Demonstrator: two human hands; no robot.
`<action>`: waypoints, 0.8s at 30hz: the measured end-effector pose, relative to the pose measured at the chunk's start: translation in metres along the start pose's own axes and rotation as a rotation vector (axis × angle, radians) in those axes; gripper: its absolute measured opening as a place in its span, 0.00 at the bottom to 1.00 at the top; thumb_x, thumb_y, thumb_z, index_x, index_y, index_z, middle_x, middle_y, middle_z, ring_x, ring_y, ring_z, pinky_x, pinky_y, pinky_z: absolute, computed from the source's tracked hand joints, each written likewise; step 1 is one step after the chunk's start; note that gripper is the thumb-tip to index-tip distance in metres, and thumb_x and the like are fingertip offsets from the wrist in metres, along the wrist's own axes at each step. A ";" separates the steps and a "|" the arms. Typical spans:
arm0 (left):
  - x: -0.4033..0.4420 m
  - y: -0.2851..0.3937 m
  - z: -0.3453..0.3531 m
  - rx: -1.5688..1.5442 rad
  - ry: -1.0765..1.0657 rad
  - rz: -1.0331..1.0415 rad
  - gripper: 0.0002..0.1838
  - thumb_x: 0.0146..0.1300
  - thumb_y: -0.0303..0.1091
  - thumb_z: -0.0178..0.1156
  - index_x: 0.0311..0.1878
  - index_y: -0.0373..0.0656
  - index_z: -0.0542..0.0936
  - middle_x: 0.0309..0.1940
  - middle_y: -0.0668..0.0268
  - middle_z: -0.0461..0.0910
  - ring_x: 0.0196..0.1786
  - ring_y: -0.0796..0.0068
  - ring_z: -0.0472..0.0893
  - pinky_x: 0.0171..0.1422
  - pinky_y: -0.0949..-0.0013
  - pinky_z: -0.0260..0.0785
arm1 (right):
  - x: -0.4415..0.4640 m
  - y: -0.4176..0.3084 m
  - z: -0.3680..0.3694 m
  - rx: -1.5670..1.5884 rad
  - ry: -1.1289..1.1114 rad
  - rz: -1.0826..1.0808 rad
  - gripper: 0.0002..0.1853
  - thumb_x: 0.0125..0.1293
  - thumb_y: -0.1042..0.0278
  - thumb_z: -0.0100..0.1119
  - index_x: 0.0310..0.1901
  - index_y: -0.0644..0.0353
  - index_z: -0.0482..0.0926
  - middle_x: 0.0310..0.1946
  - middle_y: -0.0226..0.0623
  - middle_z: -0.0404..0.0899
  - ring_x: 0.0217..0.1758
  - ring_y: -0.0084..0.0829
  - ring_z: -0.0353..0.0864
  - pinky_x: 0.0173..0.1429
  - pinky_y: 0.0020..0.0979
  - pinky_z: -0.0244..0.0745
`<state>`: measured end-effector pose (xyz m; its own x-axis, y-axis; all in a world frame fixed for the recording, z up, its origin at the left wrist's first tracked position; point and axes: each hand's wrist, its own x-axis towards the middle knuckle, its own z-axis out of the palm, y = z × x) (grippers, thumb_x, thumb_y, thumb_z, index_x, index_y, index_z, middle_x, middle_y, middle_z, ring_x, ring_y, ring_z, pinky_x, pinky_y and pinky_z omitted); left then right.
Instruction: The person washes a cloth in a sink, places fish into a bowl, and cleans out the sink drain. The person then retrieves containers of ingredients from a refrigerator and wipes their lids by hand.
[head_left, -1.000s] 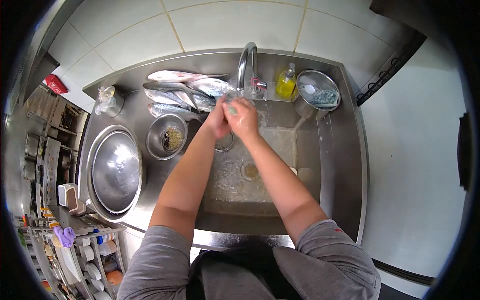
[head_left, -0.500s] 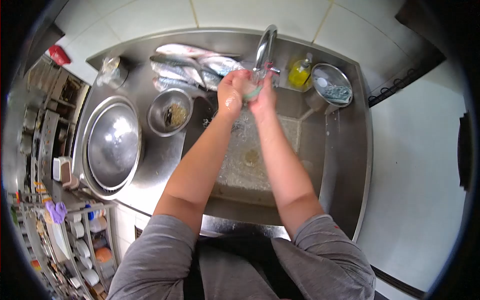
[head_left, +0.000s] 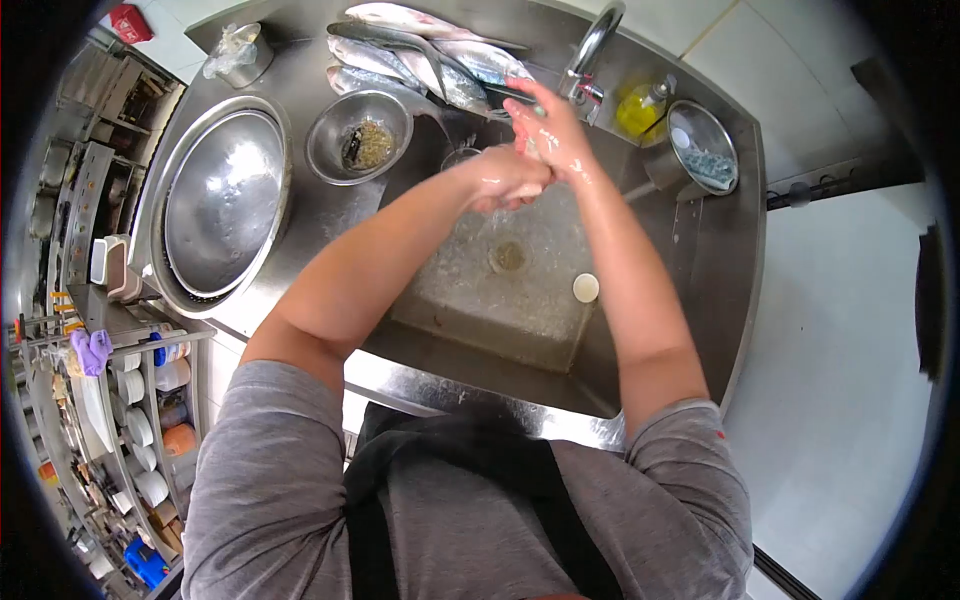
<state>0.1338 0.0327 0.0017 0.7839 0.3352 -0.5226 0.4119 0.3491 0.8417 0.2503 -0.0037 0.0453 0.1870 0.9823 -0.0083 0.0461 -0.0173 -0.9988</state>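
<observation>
Steel sink [head_left: 490,290], beneath hands [head_left: 508,176]; fish [head_left: 420,65] — beyond

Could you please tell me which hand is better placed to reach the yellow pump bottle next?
Probably the right hand: it is nearer the yellow pump bottle, while the left hand lies farther off, beyond it.

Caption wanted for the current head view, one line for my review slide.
A wet left hand and right hand meet over a sink, with fish and a metal bowl beside it.
</observation>
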 end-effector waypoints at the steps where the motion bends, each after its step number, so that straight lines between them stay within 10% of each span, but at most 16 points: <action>1: -0.008 0.000 0.006 -0.009 0.053 0.055 0.12 0.52 0.39 0.63 0.35 0.43 0.77 0.24 0.66 0.77 0.25 0.75 0.75 0.26 0.67 0.68 | 0.002 0.012 0.008 0.114 0.084 0.083 0.18 0.62 0.65 0.61 0.52 0.58 0.74 0.17 0.29 0.70 0.16 0.20 0.68 0.20 0.25 0.64; 4: 0.010 -0.044 0.016 0.554 0.432 0.330 0.15 0.53 0.38 0.62 0.38 0.36 0.76 0.31 0.55 0.80 0.31 0.60 0.80 0.34 0.61 0.72 | 0.008 0.079 0.022 -0.088 0.269 0.071 0.08 0.63 0.64 0.59 0.40 0.57 0.77 0.16 0.29 0.71 0.13 0.20 0.67 0.17 0.28 0.63; 8: 0.011 -0.114 0.041 0.447 0.792 0.126 0.17 0.54 0.39 0.60 0.38 0.32 0.77 0.39 0.44 0.79 0.47 0.46 0.78 0.50 0.53 0.70 | -0.020 0.141 0.056 -0.611 0.554 0.079 0.11 0.62 0.62 0.57 0.38 0.62 0.75 0.34 0.51 0.79 0.38 0.52 0.77 0.44 0.43 0.71; 10: -0.016 -0.119 0.047 0.577 0.763 0.087 0.21 0.53 0.39 0.61 0.44 0.31 0.74 0.39 0.44 0.79 0.44 0.48 0.80 0.45 0.55 0.72 | -0.038 0.139 0.068 -0.453 0.508 0.213 0.12 0.65 0.60 0.55 0.39 0.61 0.73 0.29 0.43 0.79 0.33 0.41 0.78 0.41 0.40 0.73; 12: -0.056 -0.094 0.036 0.444 0.272 0.005 0.19 0.54 0.38 0.62 0.45 0.37 0.73 0.35 0.52 0.80 0.38 0.61 0.82 0.38 0.60 0.74 | -0.067 0.104 0.066 0.053 0.270 0.405 0.12 0.66 0.61 0.54 0.42 0.61 0.72 0.27 0.37 0.77 0.30 0.32 0.77 0.39 0.36 0.74; 17: -0.119 -0.104 0.017 -0.809 -0.702 -0.109 0.12 0.56 0.40 0.64 0.41 0.49 0.75 0.31 0.73 0.75 0.32 0.85 0.76 0.35 0.77 0.70 | -0.137 0.020 0.077 0.390 -0.082 0.146 0.14 0.68 0.64 0.52 0.51 0.63 0.71 0.27 0.30 0.75 0.28 0.25 0.74 0.36 0.25 0.72; 22: -0.152 -0.089 0.050 -0.533 -0.293 -0.054 0.10 0.54 0.36 0.64 0.38 0.48 0.76 0.30 0.71 0.75 0.31 0.84 0.74 0.29 0.77 0.66 | -0.156 0.011 0.084 0.261 -0.158 0.174 0.12 0.69 0.64 0.51 0.46 0.65 0.75 0.22 0.26 0.70 0.25 0.18 0.70 0.33 0.22 0.68; 24: -0.149 -0.081 0.053 0.088 -0.124 -0.223 0.09 0.53 0.38 0.64 0.33 0.46 0.77 0.27 0.71 0.75 0.30 0.83 0.76 0.35 0.75 0.71 | -0.155 0.033 0.087 0.221 -0.016 0.310 0.14 0.70 0.61 0.50 0.39 0.66 0.75 0.18 0.27 0.68 0.20 0.19 0.68 0.26 0.23 0.65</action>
<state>0.0085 -0.0917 0.0190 0.7180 0.1466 -0.6804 0.6154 0.3231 0.7190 0.1374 -0.1398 0.0096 0.1432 0.9395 -0.3111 -0.2234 -0.2755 -0.9350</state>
